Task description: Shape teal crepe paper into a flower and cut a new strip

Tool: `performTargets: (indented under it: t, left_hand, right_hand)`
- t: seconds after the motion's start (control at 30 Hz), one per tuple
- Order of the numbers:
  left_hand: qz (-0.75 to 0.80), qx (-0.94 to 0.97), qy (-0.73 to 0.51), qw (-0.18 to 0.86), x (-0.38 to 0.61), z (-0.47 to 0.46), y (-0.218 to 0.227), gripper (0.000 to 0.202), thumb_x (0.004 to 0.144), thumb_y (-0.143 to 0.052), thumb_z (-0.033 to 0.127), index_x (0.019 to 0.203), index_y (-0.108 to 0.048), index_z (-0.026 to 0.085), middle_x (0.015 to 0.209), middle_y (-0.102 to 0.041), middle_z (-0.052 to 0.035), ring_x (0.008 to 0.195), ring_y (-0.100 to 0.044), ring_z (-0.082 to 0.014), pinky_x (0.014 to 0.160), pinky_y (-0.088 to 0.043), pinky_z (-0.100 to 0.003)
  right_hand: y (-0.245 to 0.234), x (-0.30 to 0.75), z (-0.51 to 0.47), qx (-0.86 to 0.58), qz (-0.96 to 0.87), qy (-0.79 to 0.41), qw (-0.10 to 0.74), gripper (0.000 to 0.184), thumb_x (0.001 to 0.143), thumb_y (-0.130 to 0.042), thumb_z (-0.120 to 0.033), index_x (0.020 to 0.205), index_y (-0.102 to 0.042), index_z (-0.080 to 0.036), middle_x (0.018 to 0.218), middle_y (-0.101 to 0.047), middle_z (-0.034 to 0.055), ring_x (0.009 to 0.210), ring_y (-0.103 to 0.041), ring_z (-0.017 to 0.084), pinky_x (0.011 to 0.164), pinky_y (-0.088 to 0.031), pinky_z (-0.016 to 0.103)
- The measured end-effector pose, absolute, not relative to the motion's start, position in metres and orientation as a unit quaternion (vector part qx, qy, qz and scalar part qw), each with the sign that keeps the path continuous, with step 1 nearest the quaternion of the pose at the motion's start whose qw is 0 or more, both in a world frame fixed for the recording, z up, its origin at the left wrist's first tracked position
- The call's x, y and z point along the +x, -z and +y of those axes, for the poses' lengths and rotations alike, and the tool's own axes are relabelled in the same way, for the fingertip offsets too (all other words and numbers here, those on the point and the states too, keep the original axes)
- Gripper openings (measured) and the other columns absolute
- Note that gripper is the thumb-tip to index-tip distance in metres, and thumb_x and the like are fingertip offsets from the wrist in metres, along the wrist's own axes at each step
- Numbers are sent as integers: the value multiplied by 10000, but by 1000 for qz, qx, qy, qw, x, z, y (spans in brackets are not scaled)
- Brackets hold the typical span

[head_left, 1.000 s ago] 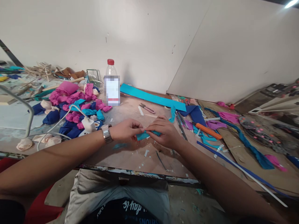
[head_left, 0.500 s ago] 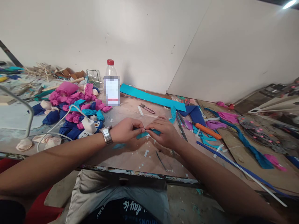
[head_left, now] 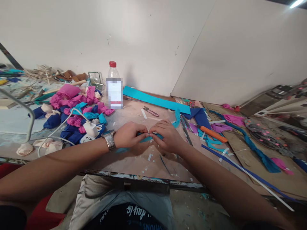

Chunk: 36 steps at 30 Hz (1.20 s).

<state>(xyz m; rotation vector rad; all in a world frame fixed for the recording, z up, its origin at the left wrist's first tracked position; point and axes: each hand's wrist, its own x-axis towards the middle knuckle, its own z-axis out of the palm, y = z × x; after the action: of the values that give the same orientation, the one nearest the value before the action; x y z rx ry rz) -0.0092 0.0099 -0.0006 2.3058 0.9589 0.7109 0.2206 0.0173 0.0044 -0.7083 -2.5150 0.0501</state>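
Note:
My left hand [head_left: 129,135], with a metal watch on its wrist, and my right hand [head_left: 168,136] meet just above the wooden table [head_left: 134,159]. Both pinch a small teal fabric strip [head_left: 146,138] between their fingertips. Most of the strip is hidden under the fingers. A second teal scrap [head_left: 122,149] lies on the table under my left hand.
A pile of pink, blue and teal fabric pieces [head_left: 74,111] lies at the left with a white charger [head_left: 90,128]. A red-capped bottle [head_left: 114,86], a long teal sheet [head_left: 155,100], small snips [head_left: 151,111] and an orange-handled knife [head_left: 213,134] lie beyond and right.
Both hands have edged slightly down and closer together on the teal strip; less of the strip shows now.

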Motion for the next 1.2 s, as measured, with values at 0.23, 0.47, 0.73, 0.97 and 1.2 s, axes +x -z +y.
performTargets:
  t: [0.23, 0.47, 0.73, 0.97, 1.2]
  left_hand:
    - [336, 888, -253, 185, -9, 9, 5, 283, 1002, -524, 362, 906, -726, 189, 740, -717, -22, 650, -593, -143, 629, -332, -269]
    - [325, 902, -244, 147, -9, 10, 6, 260, 997, -504, 327, 899, -706, 196, 725, -697, -11, 648, -597, -150, 618, -325, -286]
    - [316, 912, -240, 101, -9, 9, 7, 236, 998, -504, 298, 901, -693, 197, 748, -707, -9, 659, -620, -151, 606, -327, -292]
    - [296, 924, -230, 75, -9, 10, 9, 290, 1042, -460, 328, 958, -705, 198, 849, -751, -27, 739, -674, -161, 620, -343, -291]
    - [344, 907, -218, 108, -8, 10, 7, 254, 991, -511, 329, 896, -712, 205, 751, -724, -18, 677, -642, -169, 601, -315, -294]
  right_hand:
    - [-6, 220, 15, -258, -931, -41, 253, 68, 975, -580, -206, 927, -628, -206, 902, -737, 44, 859, -646, 213, 873, -422, 391]
    - [-5, 223, 18, -248, -933, -34, 260, 53, 977, -613, -222, 947, -655, -211, 918, -757, 47, 888, -660, 228, 867, -430, 389]
    - [-6, 221, 15, -271, -924, -103, 249, 101, 990, -574, -228, 942, -658, -198, 921, -740, 58, 883, -655, 219, 874, -439, 380]
    - [-10, 221, 17, -273, -911, -177, 255, 134, 987, -602, -258, 883, -668, -203, 889, -739, 42, 845, -658, 194, 806, -448, 333]
    - [-7, 222, 18, -278, -929, -58, 236, 93, 986, -629, -250, 926, -683, -205, 912, -768, 39, 929, -655, 227, 931, -375, 416]
